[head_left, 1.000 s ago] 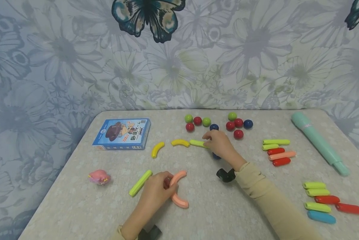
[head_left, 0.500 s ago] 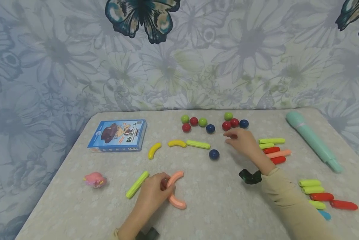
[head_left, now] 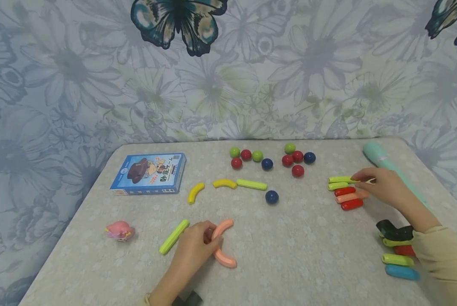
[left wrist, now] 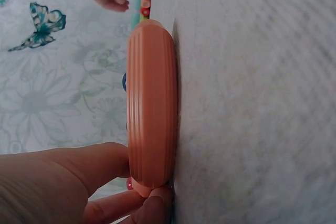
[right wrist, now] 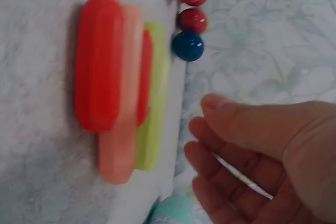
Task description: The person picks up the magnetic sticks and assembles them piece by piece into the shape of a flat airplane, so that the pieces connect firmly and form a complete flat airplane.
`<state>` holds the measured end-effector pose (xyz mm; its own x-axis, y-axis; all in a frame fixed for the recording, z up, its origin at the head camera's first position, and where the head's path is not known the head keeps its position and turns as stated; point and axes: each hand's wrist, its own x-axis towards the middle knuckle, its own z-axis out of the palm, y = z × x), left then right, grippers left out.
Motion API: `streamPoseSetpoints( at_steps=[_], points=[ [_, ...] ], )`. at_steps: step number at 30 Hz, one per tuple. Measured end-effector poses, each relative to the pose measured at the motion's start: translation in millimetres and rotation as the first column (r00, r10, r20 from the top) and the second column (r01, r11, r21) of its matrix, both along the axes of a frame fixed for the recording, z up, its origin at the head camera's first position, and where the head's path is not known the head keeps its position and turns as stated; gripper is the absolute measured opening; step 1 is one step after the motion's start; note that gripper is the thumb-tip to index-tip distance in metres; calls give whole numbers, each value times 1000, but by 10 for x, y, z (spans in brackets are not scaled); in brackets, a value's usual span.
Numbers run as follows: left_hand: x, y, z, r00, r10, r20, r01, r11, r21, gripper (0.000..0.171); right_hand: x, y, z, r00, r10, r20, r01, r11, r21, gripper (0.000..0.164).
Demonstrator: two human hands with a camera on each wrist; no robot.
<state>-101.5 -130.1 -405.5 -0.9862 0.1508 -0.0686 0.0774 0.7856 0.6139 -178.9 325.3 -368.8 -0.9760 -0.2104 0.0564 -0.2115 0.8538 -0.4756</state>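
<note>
In the head view my left hand (head_left: 197,244) pinches a salmon-pink curved plastic piece (head_left: 224,259) near the middle of its C shape. Its thumb and fingertips hold one end of the curved piece (left wrist: 152,103) in the left wrist view. Whether the C is one piece or two, I cannot tell. My right hand (head_left: 383,187) hovers at a row of short sticks, nearest a lime stick (head_left: 339,179). Its fingers are loosely bent and apart from the pieces in the right wrist view. Beside that lime stick lie a red piece (right wrist: 100,66) and a salmon stick (right wrist: 118,156).
A lime stick (head_left: 251,184), yellow arcs (head_left: 224,183) and a blue ball (head_left: 272,196) lie mid-table. Several coloured balls (head_left: 257,156) are behind. A blue box (head_left: 148,174) and pink toy (head_left: 120,230) are left; a mint-green tube (head_left: 375,154) and blue piece (head_left: 402,272) right.
My right hand has let go of the lime stick at the middle of the table and moved right to the row of sticks. My left hand keeps its hold.
</note>
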Motion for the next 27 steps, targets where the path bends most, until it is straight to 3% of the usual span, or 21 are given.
streamPoseSetpoints(
  at_steps=[8,15,27],
  points=[
    [1,-14,-25,1000,8,15,-8,1000,-8,22,-146,-40,-141,990,28,136,-32,999,27,23],
    [-2,5,-35,1000,-3,-21,3,1000,-13,21,-197,-63,-190,988,7,156,-19,997,73,23],
    [6,-19,-59,997,-17,-73,17,1000,-1,21,-283,-154,-217,993,70,96,-81,990,119,17]
  ],
)
